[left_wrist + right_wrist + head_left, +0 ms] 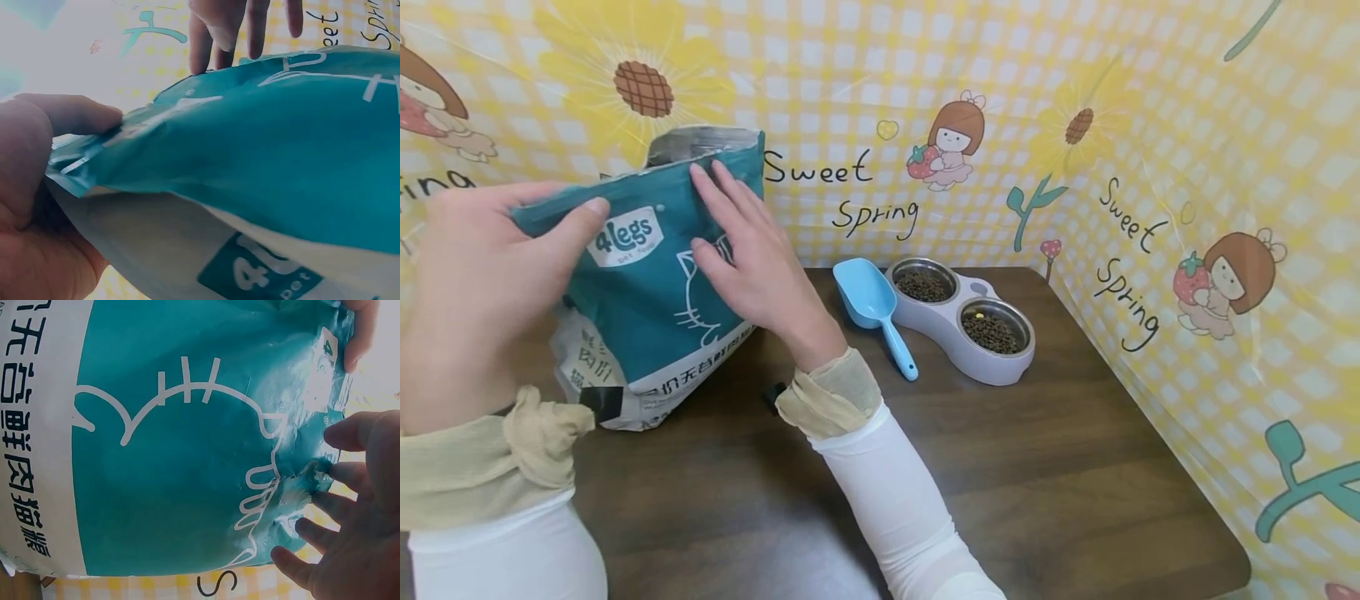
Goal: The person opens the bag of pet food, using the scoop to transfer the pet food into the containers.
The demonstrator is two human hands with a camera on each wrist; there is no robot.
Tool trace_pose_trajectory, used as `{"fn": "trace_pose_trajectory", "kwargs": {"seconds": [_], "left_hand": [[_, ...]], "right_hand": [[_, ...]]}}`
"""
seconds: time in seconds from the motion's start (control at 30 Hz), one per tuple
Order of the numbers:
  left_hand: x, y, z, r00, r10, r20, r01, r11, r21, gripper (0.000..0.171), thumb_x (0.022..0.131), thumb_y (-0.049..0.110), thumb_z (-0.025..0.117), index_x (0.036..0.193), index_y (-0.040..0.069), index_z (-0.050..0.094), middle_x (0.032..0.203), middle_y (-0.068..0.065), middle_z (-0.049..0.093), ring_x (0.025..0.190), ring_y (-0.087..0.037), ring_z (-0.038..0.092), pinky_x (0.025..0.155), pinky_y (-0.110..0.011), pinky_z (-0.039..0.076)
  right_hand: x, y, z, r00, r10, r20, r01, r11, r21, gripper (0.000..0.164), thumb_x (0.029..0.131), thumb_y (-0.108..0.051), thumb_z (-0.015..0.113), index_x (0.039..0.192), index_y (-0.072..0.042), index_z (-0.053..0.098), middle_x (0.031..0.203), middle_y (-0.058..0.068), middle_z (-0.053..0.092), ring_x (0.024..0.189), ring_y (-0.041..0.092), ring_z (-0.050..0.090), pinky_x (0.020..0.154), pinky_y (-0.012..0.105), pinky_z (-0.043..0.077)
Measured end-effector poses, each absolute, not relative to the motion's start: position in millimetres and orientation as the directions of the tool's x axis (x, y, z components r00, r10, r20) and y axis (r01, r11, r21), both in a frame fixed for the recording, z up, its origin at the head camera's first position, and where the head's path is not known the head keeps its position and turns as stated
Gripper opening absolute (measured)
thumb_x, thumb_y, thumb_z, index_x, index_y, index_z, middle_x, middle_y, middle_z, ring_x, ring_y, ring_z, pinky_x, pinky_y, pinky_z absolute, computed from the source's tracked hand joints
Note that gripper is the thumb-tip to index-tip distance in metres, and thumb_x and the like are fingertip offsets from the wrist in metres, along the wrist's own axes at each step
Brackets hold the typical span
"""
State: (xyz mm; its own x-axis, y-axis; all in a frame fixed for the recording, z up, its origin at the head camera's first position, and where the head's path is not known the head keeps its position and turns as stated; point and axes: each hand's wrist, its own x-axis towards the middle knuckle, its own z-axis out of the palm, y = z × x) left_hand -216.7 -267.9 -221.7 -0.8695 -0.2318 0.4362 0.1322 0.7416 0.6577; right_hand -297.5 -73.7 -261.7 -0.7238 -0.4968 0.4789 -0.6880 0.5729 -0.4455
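Note:
A teal and white cat food bag stands upright at the left of the table, with "4Legs" and a cat outline on its front. Its top edge gapes toward the right, showing a silvery lining. My left hand pinches the bag's upper left corner, its thumb across the front. Against the front near the top edge, my right hand rests with fingers extended and spread. The right wrist view shows the fingertips of that hand touching the crinkled teal film. The bag's contents are hidden.
Right of the bag lies a light blue scoop, handle toward me. Beside it stands a grey double feeder with two metal bowls of brown kibble. The brown table meets patterned cloth walls behind and right.

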Motion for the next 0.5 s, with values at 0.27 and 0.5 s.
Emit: {"fn": "trace_pose_trajectory", "kwargs": {"seconds": [0.27,0.5], "left_hand": [[-206.4,-260.1,-215.1,-0.831,-0.27,0.487,0.081,0.807,0.585,0.056,0.091,0.047,0.061,0.127,0.005,0.068,0.11,-0.033,0.069,0.052,0.029,0.034,0.046,0.006,0.028],[-199.9,-257.5,-214.5,-0.786,-0.215,0.579,0.127,0.862,0.491,0.051,0.09,0.041,0.066,0.118,-0.001,0.072,0.088,-0.036,0.072,0.043,0.026,0.03,0.04,0.0,0.026]], "right_hand": [[-302.7,-67.3,-244.0,-0.514,-0.507,0.692,-0.77,0.628,-0.112,0.066,0.093,-0.039,0.062,0.149,-0.01,0.041,0.162,0.005,0.025,0.147,0.01,0.01,0.123,0.024,0.01],[-307.0,-81.1,-192.0,-0.397,-0.784,0.477,-0.757,0.573,0.313,0.08,0.091,-0.063,0.048,0.157,-0.022,0.028,0.164,-0.005,0.021,0.148,0.012,0.001,0.124,0.027,0.005]]}}
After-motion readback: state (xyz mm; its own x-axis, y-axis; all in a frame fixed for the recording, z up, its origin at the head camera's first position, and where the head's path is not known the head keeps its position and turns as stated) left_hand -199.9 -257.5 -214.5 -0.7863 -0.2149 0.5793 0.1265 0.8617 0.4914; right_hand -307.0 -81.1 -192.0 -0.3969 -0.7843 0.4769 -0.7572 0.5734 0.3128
